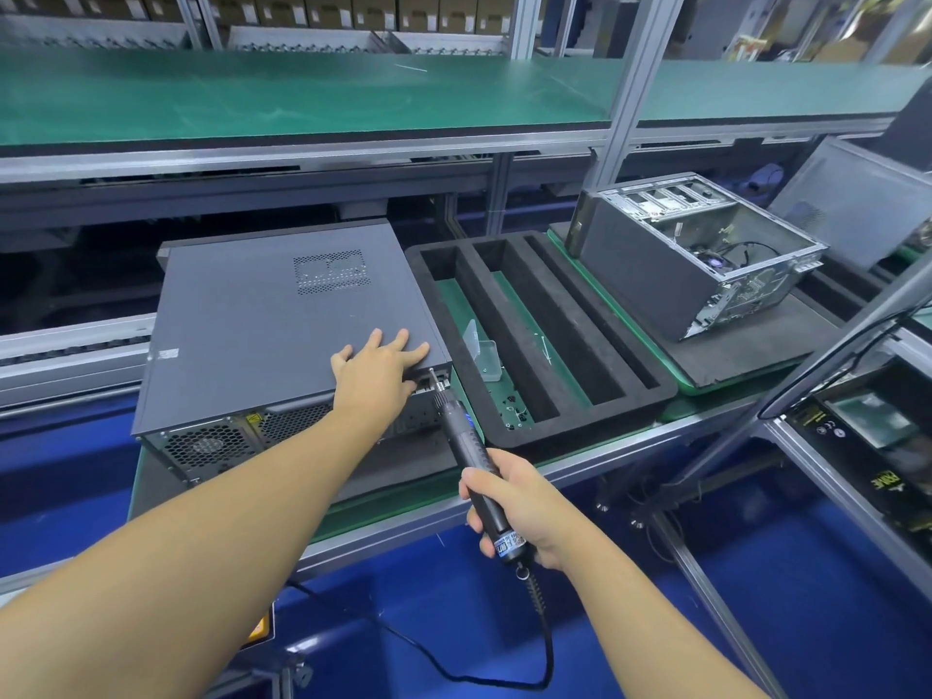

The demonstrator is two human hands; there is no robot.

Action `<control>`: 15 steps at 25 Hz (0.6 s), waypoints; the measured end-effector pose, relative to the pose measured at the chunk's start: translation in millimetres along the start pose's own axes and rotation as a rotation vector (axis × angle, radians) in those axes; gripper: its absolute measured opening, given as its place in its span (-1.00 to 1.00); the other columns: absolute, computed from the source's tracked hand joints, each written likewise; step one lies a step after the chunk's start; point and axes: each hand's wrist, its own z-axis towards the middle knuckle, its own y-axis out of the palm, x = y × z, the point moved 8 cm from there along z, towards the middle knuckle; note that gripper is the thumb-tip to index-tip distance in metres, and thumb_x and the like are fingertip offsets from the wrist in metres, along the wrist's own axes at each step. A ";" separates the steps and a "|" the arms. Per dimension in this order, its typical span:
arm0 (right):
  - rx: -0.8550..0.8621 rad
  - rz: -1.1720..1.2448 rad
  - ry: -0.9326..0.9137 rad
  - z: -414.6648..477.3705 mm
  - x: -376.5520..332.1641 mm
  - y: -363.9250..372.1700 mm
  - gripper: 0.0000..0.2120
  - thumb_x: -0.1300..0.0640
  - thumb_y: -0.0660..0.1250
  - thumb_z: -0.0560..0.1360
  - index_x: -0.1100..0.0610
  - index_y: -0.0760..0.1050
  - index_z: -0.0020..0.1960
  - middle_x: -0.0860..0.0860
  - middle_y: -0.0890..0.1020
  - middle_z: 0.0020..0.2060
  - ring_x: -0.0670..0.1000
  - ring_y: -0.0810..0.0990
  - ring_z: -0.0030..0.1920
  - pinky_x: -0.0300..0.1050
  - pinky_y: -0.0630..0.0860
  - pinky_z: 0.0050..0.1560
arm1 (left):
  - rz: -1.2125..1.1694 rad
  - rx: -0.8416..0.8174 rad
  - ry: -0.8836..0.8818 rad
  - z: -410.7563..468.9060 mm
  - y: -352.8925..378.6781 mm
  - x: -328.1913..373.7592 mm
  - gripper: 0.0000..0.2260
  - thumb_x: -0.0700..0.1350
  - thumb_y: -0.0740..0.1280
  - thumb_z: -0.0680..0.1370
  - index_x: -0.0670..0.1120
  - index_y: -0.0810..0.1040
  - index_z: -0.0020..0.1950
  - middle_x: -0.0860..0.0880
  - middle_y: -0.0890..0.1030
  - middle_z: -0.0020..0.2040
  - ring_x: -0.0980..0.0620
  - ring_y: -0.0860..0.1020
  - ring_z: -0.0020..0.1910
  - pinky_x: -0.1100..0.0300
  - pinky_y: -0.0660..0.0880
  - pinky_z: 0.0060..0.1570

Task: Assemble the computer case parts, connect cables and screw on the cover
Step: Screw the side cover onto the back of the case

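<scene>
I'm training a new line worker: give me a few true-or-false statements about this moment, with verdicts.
The left hand lies flat on the cover of the closed case. True.
The right hand holds a wrench. False: it grips an electric screwdriver.
The screwdriver's bit is at the closed case's rear face, near the left hand. True.
The second case, to the right, has its cover on. False: it is open, insides showing.
</scene>
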 end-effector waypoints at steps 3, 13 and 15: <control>0.009 -0.013 -0.002 -0.4 -1.4 -1.3 -0.74 0.02 0.42 0.51 0.17 0.47 0.05 0.06 0.56 -0.23 0.06 0.53 -0.32 -0.09 0.51 -0.43 | -0.001 0.006 0.011 0.3 0.4 -0.5 -0.52 0.05 0.30 0.59 0.29 0.26 0.47 0.16 0.27 0.52 -0.04 0.18 0.53 -0.19 0.20 0.33; 0.039 -0.052 0.000 -1.6 1.4 -1.8 -0.73 0.02 0.41 0.50 0.07 0.48 0.16 0.05 0.58 -0.20 0.07 0.54 -0.30 -0.07 0.52 -0.40 | -0.029 0.045 0.023 0.2 -1.2 -0.3 -0.61 0.19 0.22 0.60 0.29 0.32 0.43 0.17 0.33 0.48 -0.03 0.23 0.51 -0.16 0.20 0.29; 0.045 -0.093 -0.010 -1.7 1.7 -2.7 -0.72 0.00 0.40 0.49 0.01 0.49 0.17 0.04 0.57 -0.19 0.07 0.54 -0.30 -0.06 0.52 -0.39 | -0.020 0.047 0.041 -1.0 -1.4 -0.2 -0.60 0.19 0.22 0.60 0.28 0.31 0.44 0.16 0.32 0.49 -0.04 0.23 0.51 -0.17 0.21 0.30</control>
